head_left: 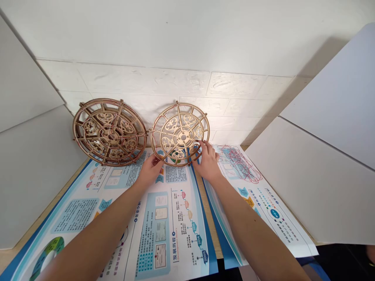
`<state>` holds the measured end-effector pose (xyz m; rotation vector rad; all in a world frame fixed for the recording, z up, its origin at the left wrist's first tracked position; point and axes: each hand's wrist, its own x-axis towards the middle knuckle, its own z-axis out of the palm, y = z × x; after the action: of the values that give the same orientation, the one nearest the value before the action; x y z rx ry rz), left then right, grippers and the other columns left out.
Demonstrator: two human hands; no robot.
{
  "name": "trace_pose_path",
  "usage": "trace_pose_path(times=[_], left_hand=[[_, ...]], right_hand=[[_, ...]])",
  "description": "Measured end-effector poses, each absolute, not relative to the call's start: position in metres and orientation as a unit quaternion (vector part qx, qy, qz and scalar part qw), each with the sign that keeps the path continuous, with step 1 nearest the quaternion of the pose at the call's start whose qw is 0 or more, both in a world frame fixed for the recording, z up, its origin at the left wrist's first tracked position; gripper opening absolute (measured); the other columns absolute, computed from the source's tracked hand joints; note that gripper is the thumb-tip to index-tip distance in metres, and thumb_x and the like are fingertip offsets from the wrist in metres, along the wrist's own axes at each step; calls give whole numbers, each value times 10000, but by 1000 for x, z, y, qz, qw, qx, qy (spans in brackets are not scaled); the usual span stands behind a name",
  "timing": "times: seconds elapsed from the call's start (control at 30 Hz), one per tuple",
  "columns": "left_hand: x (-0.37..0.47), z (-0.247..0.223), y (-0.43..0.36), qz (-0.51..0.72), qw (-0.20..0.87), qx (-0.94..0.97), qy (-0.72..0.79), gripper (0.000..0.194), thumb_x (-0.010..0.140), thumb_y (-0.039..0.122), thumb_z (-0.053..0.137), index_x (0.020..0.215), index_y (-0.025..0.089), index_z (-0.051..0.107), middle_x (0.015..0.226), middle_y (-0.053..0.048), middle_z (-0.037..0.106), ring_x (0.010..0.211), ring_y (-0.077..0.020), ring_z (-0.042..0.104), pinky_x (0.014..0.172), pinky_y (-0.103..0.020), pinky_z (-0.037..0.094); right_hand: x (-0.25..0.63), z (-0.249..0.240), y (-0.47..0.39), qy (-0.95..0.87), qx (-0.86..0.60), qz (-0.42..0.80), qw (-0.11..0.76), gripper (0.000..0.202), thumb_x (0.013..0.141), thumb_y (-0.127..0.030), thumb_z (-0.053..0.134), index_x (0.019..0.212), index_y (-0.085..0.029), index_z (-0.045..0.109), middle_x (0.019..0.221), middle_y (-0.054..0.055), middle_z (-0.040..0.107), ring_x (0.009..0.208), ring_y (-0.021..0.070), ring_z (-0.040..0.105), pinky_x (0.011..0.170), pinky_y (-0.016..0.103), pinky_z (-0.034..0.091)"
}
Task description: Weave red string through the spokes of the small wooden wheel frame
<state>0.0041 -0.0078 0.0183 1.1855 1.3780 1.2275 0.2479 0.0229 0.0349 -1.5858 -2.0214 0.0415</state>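
A round wooden lattice wheel [183,137] with cut-out scrolls and thin red wire along its rim stands nearly upright near the white wall. My left hand [150,168] pinches its lower left rim. On the lower right rim, my right hand [208,160] is closed with fingers and thumb on either side. Just left of it, a stack of similar wooden wheels [109,132] leans by the wall, with reddish wires across the front one.
A loose tangle of thin red wire [241,164] lies on the right-hand printed poster [281,230]. Another poster [152,230] covers the table's left and middle. White panels [310,179] flank both sides, and a white brick-patterned wall [146,80] rises behind.
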Motion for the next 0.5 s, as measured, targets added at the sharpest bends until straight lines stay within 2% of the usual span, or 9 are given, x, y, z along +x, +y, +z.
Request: trace_pose_path(times=[0.27,0.5], left_hand=[[4,15,-4,504,477,460,554,289,721,363,695,944,217,582,751,32,540,531,-100,517,543,-260,496],[4,21,-5,515,513,448,520,319,627,351,742,842,194,565,724,20,554,510,-84,491,511,-244,452]], right_hand=[[247,36,23,-751,-596,13,282,790,770,-283,552,1514,-207,296,1544,182,333,1395,384,341,1062,648,319],[249,32,25,-755,-591,16,283,793,782,-295,546,1523,-194,283,1565,185,311,1418,373,324,1065,647,319]])
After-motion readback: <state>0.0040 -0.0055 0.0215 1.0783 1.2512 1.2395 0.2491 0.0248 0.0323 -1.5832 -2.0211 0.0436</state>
